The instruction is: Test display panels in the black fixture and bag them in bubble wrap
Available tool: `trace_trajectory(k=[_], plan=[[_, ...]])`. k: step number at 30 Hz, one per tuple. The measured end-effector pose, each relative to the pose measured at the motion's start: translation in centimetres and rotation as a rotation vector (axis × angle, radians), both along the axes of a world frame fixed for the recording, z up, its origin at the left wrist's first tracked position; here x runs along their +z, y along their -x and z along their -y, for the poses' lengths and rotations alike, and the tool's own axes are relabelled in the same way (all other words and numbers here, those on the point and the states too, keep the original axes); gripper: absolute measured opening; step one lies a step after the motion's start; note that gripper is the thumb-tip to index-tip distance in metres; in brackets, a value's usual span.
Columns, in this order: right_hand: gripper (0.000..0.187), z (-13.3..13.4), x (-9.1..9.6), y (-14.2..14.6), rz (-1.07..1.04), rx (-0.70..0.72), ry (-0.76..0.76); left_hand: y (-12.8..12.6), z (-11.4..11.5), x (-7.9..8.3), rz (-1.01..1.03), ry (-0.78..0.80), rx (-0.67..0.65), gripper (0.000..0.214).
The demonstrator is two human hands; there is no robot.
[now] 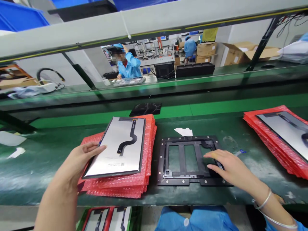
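A silver display panel (117, 147) with a black flex cable lies face down on a stack of red bubble-wrap sheets (134, 183). My left hand (79, 160) grips its left edge, thumb on top. To the right a black frame fixture (178, 160) with rectangular openings lies flat on the green bench. My right hand (228, 166) rests on the fixture's right side, fingers spread and pressing on it, holding nothing.
A second red stack with a panel (281, 134) sits at the right. A black sheet (145, 109) lies on the green conveyor behind. White paper scrap (184, 131) is near the fixture. A person in a blue coat (127, 64) works across the line.
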State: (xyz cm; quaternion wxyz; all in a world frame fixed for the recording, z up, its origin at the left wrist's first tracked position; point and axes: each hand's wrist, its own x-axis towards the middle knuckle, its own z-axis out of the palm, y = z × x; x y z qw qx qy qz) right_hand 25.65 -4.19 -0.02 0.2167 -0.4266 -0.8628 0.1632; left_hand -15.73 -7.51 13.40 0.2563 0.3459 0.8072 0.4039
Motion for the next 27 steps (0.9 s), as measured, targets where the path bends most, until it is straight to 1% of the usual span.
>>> trace_trajectory(k=[2,3,4,5,7,9,10,11,12,13,14,16,17,18,20,22,23,25,26,27], plan=[[0.022,-0.1,0.6,0.2,-0.126,-0.018,-0.093,-0.8,0.5,0.8,0.213,-0.107,0.023,0.053],[0.023,0.0,1.2,0.3,-0.194,-0.035,-0.149,-1.5,0.8,1.1,0.288,-0.145,0.017,0.058],[0.024,0.1,2.0,0.4,-0.257,-0.055,-0.208,-2.4,1.1,1.2,0.307,-0.179,0.008,0.061],[0.027,0.3,2.9,0.4,-0.308,-0.073,-0.266,-3.5,1.4,1.1,0.32,-0.182,-0.029,0.062],[0.037,0.8,4.9,0.6,-0.35,-0.078,-0.367,-6.4,1.9,0.2,0.349,-0.125,-0.153,0.06],[0.045,1.1,6.4,0.7,-0.302,-0.025,-0.436,-9.8,2.0,-1.7,0.368,-0.037,-0.374,0.047],[0.048,1.1,6.9,0.8,-0.253,0.021,-0.438,-11.6,1.8,-2.8,0.343,-0.004,-0.492,0.04],[0.048,1.0,7.0,0.8,-0.197,0.076,-0.409,-13.4,1.6,-3.9,0.343,0.071,-0.634,0.031],[0.047,0.7,7.0,0.8,-0.139,0.133,-0.341,-15.0,1.3,-5.0,0.361,0.159,-0.789,0.024],[0.043,0.3,6.7,0.7,-0.081,0.186,-0.232,-16.4,0.9,-6.0,0.381,0.203,-0.9,0.02],[0.036,-0.2,6.3,0.6,-0.027,0.232,-0.087,-17.6,0.5,-6.9,0.396,0.233,-0.994,0.018],[0.017,-1.5,5.3,0.0,0.044,0.289,0.24,-19.0,-0.3,-8.0,0.426,0.266,-1.112,0.022],[0.01,-2.1,4.8,-0.5,0.054,0.299,0.386,-19.4,-0.6,-8.3,0.454,0.273,-1.144,0.026],[0.006,-2.7,4.3,-1.0,0.045,0.303,0.513,-19.5,-0.9,-8.4,0.498,0.278,-1.163,0.031],[0.014,-3.5,3.6,-2.2,-0.056,0.27,0.674,-19.1,-1.3,-8.7,0.657,0.255,-1.151,0.041],[0.026,-3.6,3.0,-3.1,-0.248,0.147,0.739,-18.5,-1.1,-9.3,0.917,0.162,-1.055,0.053],[0.032,-3.4,2.7,-3.4,-0.367,0.052,0.751,-18.3,-0.8,-9.8,1.06,0.094,-0.965,0.057],[0.043,-2.3,2.1,-3.1,-0.613,-0.182,0.755,-17.9,0.1,-11.3,1.281,-0.07,-0.717,0.063],[0.047,-1.6,1.8,-2.6,-0.727,-0.291,0.765,-17.9,0.7,-12.1,1.327,-0.134,-0.591,0.064],[0.052,-0.9,1.5,-1.9,-0.831,-0.383,0.778,-18.0,1.1,-12.9,1.325,-0.207,-0.469,0.066]])
